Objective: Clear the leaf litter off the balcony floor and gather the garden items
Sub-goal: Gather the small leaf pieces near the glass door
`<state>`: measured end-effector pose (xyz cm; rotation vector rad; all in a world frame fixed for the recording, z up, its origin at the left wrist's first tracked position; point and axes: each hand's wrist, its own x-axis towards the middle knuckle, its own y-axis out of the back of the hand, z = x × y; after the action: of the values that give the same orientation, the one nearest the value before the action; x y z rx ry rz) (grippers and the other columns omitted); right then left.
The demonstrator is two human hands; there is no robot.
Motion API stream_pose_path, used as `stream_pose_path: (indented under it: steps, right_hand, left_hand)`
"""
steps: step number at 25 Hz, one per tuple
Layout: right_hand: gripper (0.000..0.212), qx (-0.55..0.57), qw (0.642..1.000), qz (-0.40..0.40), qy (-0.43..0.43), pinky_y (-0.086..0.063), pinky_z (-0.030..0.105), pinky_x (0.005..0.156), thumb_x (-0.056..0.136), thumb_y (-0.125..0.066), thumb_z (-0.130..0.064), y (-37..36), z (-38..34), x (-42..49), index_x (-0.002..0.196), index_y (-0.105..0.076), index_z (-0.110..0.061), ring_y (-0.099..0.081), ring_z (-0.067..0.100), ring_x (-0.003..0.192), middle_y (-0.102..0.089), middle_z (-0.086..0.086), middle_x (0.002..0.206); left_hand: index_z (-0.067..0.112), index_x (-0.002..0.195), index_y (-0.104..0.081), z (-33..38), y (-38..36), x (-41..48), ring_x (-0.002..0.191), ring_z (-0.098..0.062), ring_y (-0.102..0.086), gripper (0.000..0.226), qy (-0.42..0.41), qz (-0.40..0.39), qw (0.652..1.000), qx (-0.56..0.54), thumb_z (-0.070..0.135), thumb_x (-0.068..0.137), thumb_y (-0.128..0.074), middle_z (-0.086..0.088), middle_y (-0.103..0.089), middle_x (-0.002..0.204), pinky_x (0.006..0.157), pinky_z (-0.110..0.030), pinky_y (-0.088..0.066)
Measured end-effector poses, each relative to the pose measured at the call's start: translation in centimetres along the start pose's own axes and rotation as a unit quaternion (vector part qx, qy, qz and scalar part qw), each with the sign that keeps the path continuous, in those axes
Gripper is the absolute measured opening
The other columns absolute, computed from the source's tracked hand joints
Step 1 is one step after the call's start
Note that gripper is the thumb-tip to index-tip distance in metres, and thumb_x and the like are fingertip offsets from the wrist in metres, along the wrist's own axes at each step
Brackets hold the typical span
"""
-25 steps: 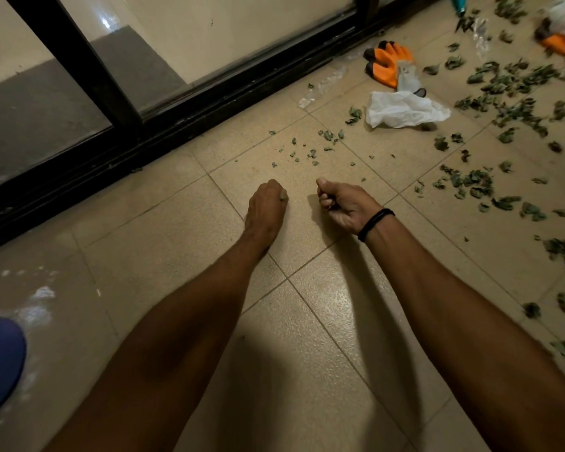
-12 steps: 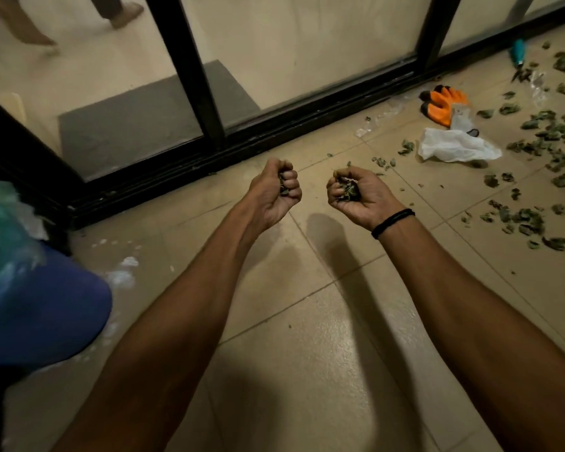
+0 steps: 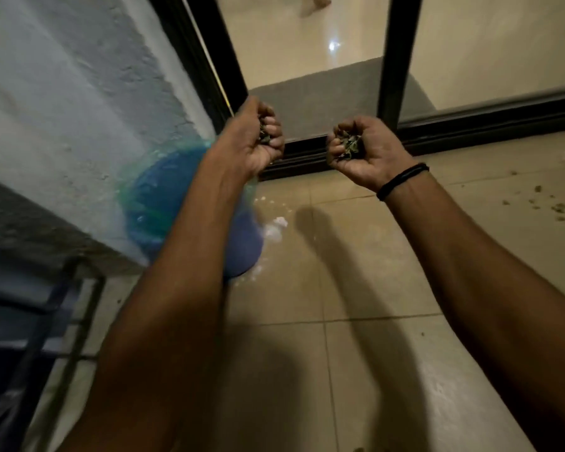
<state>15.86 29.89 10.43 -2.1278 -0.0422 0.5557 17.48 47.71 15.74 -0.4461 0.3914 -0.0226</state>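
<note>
Lifted and swung toward blue round plastic bin (image 3: 163, 203) at 8 o'clock, left hand (image 3: 255, 141) and right hand (image 3: 366, 151) each clench dry green leaf litter (image 3: 350, 147). Loose leaf crumbs (image 3: 537, 203) remain at 3 o'clock: clearing judged partial.

A home balcony: beige tiled floor (image 3: 356, 288), black-framed sliding glass door (image 3: 395, 60), rough whitewashed wall (image 3: 62, 93), leaf litter (image 3: 535, 200) scattered along the floor's right edge.
</note>
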Motion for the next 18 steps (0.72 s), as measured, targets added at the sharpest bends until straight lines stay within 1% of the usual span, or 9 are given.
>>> stream_pose_path:
  steps: [2,4,7,9,12,13,15,17,18]
  right_hand:
    - [0.018,-0.033,0.998,-0.039,-0.027,-0.038,0.017,0.051,0.095,-0.042,-0.010,-4.4,2.8,1.2,0.078,-0.049,-0.007,-0.044,0.013,0.057,-0.049,0.010,0.072]
    - [0.018,-0.084,0.993,-0.071,-0.036,-0.034,0.016,0.046,0.093,-0.042,-0.008,-8.5,5.4,2.5,0.076,-0.047,-0.009,-0.039,0.010,0.053,-0.046,0.007,0.068]
    - [0.019,-0.195,0.977,-0.081,-0.016,-0.031,0.016,0.042,0.090,-0.047,-0.008,-13.6,9.1,3.9,0.071,-0.048,-0.012,-0.035,0.010,0.049,-0.044,0.004,0.062]
    - [0.017,-0.285,0.956,-0.067,0.017,-0.031,0.020,0.042,0.088,-0.051,-0.009,-15.1,11.4,4.6,0.071,-0.051,-0.012,-0.038,0.012,0.048,-0.047,0.005,0.060]
    - [0.011,-0.405,0.911,-0.073,0.032,-0.032,0.022,0.044,0.087,-0.054,-0.013,-15.2,13.5,5.2,0.078,-0.058,-0.008,-0.045,0.016,0.050,-0.055,0.007,0.065]
    - [0.012,-0.437,0.896,-0.077,0.030,-0.034,0.023,0.046,0.088,-0.055,-0.015,-15.0,13.6,5.1,0.084,-0.062,-0.007,-0.048,0.016,0.053,-0.058,0.007,0.071]
    - [0.024,-0.478,0.875,-0.069,0.039,-0.038,0.022,0.051,0.092,-0.055,-0.021,-14.4,13.4,5.1,0.102,-0.068,-0.004,-0.053,0.011,0.063,-0.064,0.005,0.085]
    - [0.029,-0.468,0.879,-0.069,0.050,-0.037,0.022,0.058,0.094,-0.053,-0.025,-14.0,12.9,5.3,0.110,-0.068,-0.005,-0.052,0.010,0.073,-0.064,0.005,0.096]
    - [0.029,-0.455,0.886,-0.071,0.051,-0.038,0.024,0.063,0.094,-0.054,-0.025,-13.8,12.7,5.4,0.110,-0.068,-0.006,-0.052,0.012,0.077,-0.064,0.006,0.100]
  left_hand:
    - [0.022,0.065,-0.038,3.5,4.2,-1.8,0.040,-0.005,-0.026,0.021,-0.027,0.056,0.997,0.043,0.011,0.084,-0.039,0.009,-0.029,0.054,0.043,-0.020,-0.021]
    - [0.022,0.064,-0.038,5.8,7.7,-3.6,0.042,-0.005,-0.025,0.020,-0.040,0.119,0.986,0.109,0.009,0.080,-0.040,0.008,-0.029,0.055,0.043,-0.020,-0.021]
    - [0.018,0.067,-0.045,6.8,11.6,-5.2,0.042,-0.007,-0.031,0.020,-0.050,0.247,0.936,0.246,0.011,0.086,-0.041,0.002,-0.038,0.056,0.045,-0.017,-0.025]
    - [0.014,0.075,-0.051,6.2,13.2,-5.6,0.044,-0.011,-0.036,0.013,-0.046,0.299,0.901,0.310,0.011,0.086,-0.045,-0.004,-0.043,0.059,0.047,-0.019,-0.028]
    - [0.007,0.094,-0.059,5.0,14.3,-5.7,0.049,-0.015,-0.045,0.007,-0.010,0.309,0.876,0.370,0.012,0.093,-0.054,-0.011,-0.051,0.066,0.043,-0.021,-0.037]
    - [0.006,0.101,-0.060,4.7,14.1,-5.8,0.052,-0.015,-0.049,0.011,-0.001,0.312,0.871,0.379,0.016,0.095,-0.058,-0.011,-0.055,0.070,0.042,-0.020,-0.042]
    - [0.006,0.110,-0.061,4.3,13.9,-5.8,0.061,-0.016,-0.056,0.026,-0.013,0.323,0.866,0.382,0.029,0.097,-0.063,-0.008,-0.060,0.079,0.049,-0.023,-0.049]
    - [0.008,0.117,-0.063,4.4,13.7,-5.6,0.074,-0.020,-0.062,0.041,-0.042,0.327,0.861,0.388,0.044,0.097,-0.061,-0.008,-0.067,0.094,0.057,-0.025,-0.048]
    - [0.008,0.123,-0.062,4.4,13.5,-5.5,0.084,-0.023,-0.065,0.049,-0.053,0.330,0.859,0.387,0.048,0.098,-0.058,-0.011,-0.069,0.107,0.063,-0.026,-0.048]
